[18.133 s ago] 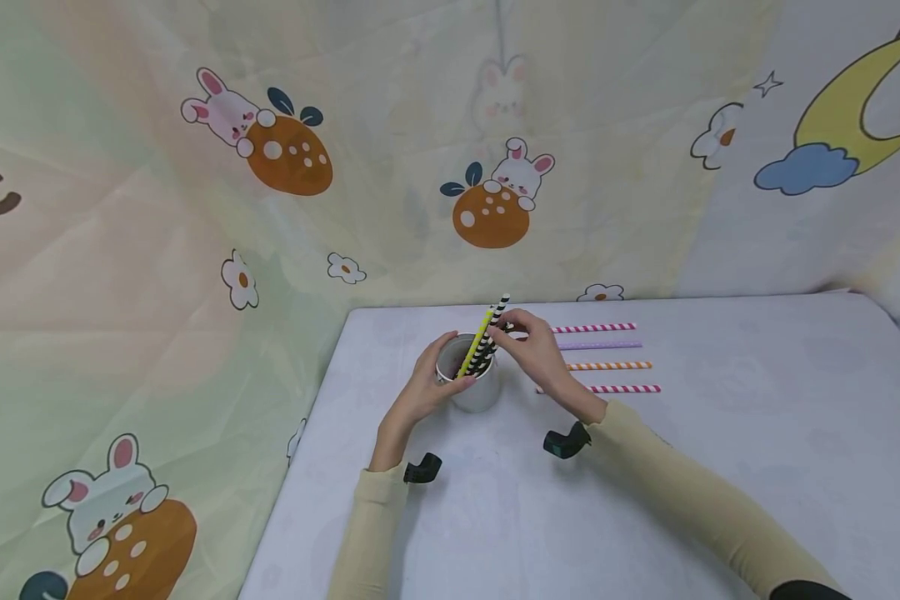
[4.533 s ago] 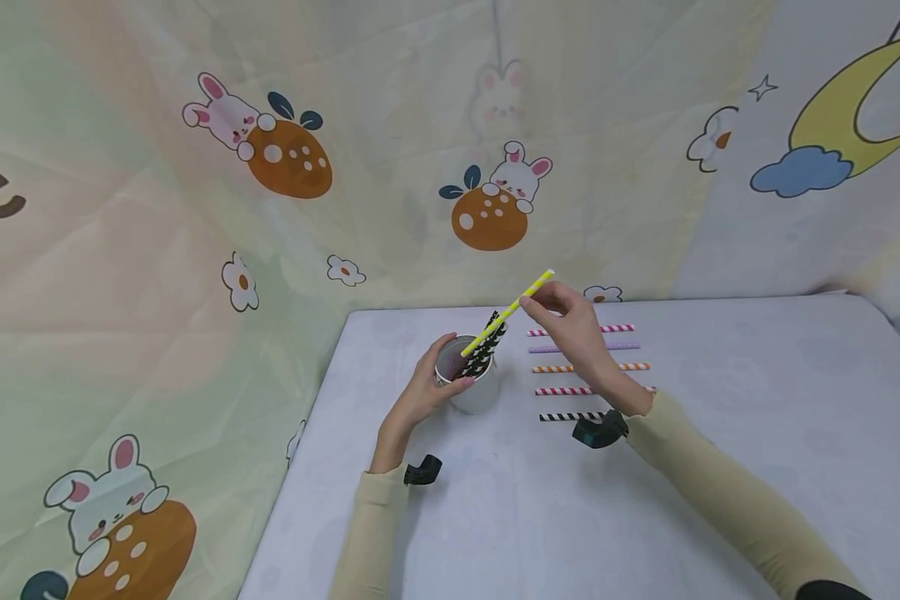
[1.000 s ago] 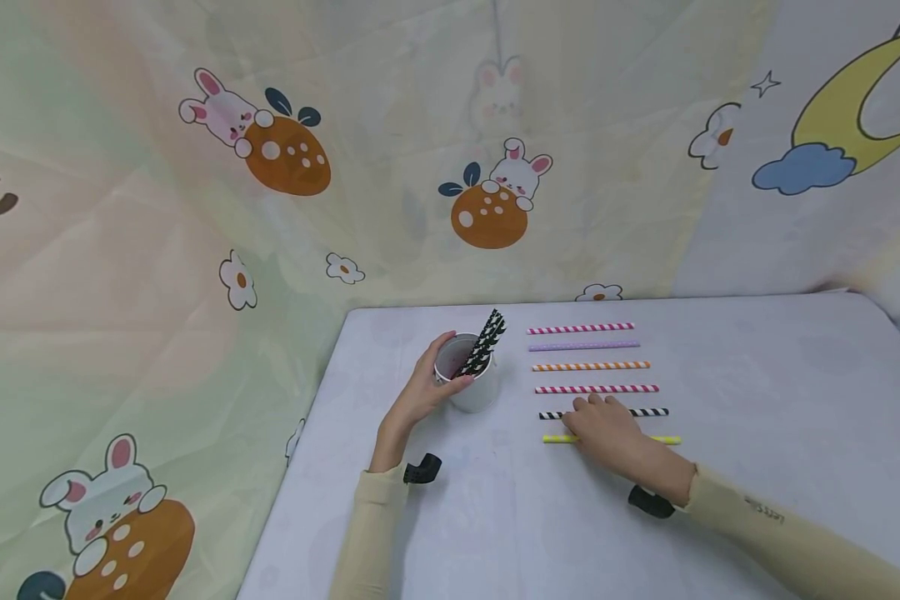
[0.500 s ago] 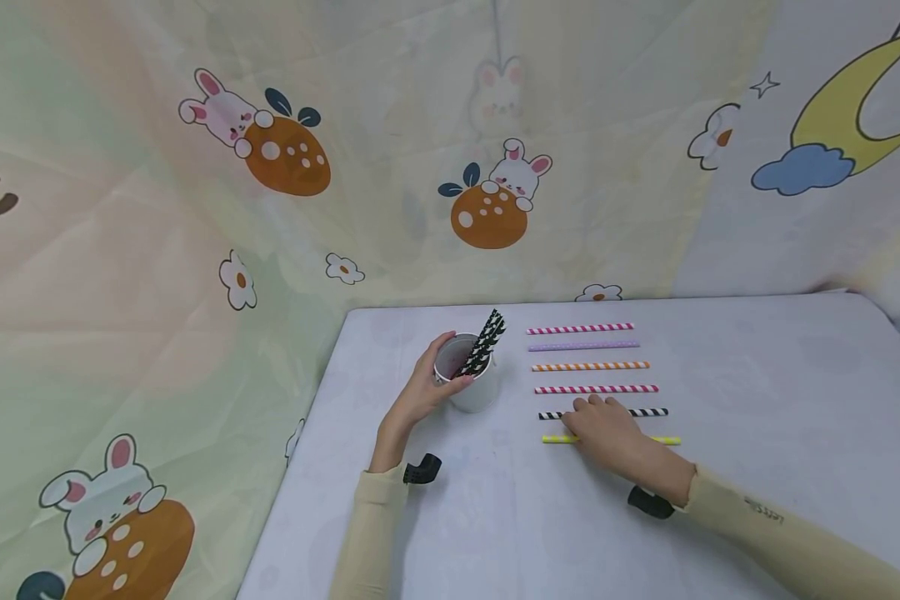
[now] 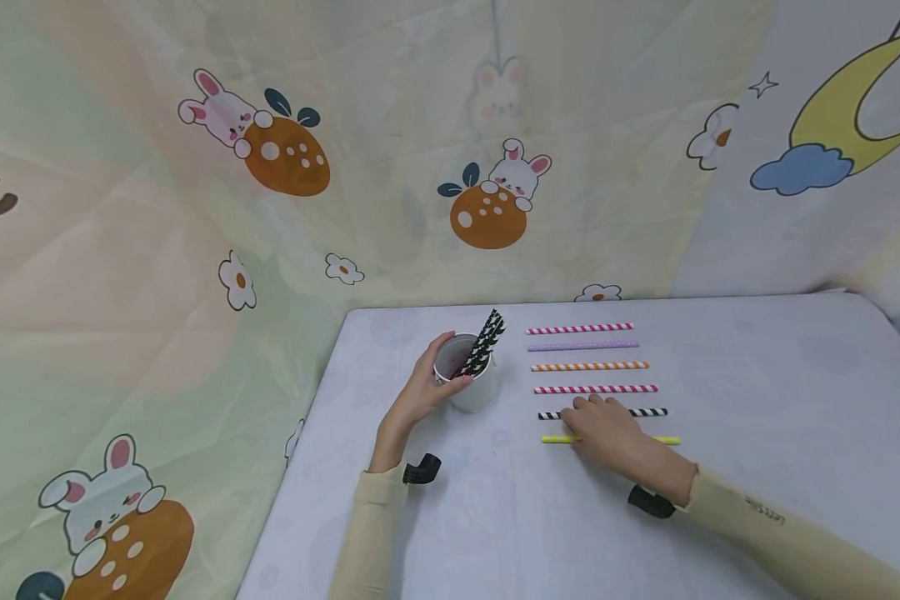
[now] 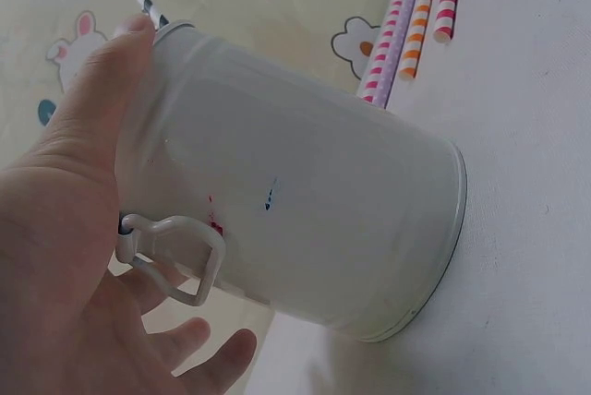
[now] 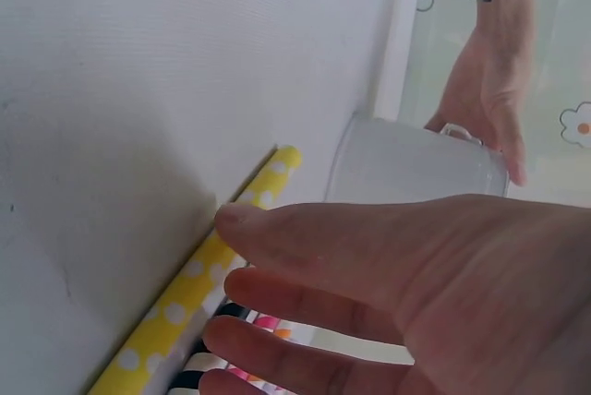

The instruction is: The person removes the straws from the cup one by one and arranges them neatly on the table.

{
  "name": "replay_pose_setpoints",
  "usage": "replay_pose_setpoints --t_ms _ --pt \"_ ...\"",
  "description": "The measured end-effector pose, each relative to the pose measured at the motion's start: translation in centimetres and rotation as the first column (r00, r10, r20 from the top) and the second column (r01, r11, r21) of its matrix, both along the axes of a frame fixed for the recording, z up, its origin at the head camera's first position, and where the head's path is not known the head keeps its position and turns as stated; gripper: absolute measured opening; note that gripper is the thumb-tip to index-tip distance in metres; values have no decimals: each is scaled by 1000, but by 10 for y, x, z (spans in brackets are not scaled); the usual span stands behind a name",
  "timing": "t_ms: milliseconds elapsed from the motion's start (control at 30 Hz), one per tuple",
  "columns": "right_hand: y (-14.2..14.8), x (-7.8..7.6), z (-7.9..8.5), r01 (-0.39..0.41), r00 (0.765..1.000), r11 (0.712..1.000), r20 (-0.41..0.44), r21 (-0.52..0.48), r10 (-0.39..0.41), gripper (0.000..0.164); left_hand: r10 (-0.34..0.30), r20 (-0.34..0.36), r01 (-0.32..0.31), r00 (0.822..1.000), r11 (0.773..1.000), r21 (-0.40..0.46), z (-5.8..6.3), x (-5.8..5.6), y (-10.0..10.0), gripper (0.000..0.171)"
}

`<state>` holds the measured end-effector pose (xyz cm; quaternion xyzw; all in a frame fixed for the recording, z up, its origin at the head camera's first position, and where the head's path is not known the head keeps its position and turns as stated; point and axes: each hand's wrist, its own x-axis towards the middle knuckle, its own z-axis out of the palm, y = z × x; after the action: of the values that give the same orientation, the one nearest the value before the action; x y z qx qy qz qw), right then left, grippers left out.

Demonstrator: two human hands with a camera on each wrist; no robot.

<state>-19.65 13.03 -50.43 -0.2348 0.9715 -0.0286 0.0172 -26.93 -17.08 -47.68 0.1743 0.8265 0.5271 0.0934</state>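
A small white metal bucket (image 5: 474, 397) stands tilted on the table; my left hand (image 5: 418, 392) grips its rim, thumb on the near side. Several black-and-white patterned paper straws (image 5: 486, 340) lean out of its mouth. My right hand (image 5: 607, 433) rests over the two nearest straws of the row. In the right wrist view, the thumb touches the yellow dotted straw (image 7: 175, 314), and the loosely extended fingers lie across the black-striped straw (image 7: 187, 375). The left wrist view shows the bucket's side and its handle loop (image 6: 208, 261) beside the palm.
Beyond the right hand lie a red-striped straw (image 5: 596, 389), an orange-striped straw (image 5: 591, 367), a purple straw (image 5: 583, 346) and a pink-striped straw (image 5: 580, 329), roughly parallel. A printed cloth (image 5: 390, 192) hangs behind the white table (image 5: 480, 533).
Earlier the right hand drew the black-striped straw, then the yellow straw, out of the bucket; both now lie at the row's near end. Over the last second both hands have stayed still.
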Motion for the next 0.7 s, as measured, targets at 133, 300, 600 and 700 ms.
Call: replay_pose_setpoints --t_ms 133,300,600,700 --pt "0 -3 3 14 1000 1000 26 -19 -13 26 5 -5 -5 1000 1000 -9 2 1 0 86" --pt "2 -10 7 31 998 992 53 -126 -25 27 11 4 -11 1000 1000 -28 2 1 0 85" --pt "6 -23 17 67 992 934 127 -351 -23 32 63 -9 -63 998 997 -42 -35 -17 -5 87" --pt "6 -28 18 90 990 896 139 -435 -32 33 73 -19 -73 997 997 -37 -37 -17 -6 86"
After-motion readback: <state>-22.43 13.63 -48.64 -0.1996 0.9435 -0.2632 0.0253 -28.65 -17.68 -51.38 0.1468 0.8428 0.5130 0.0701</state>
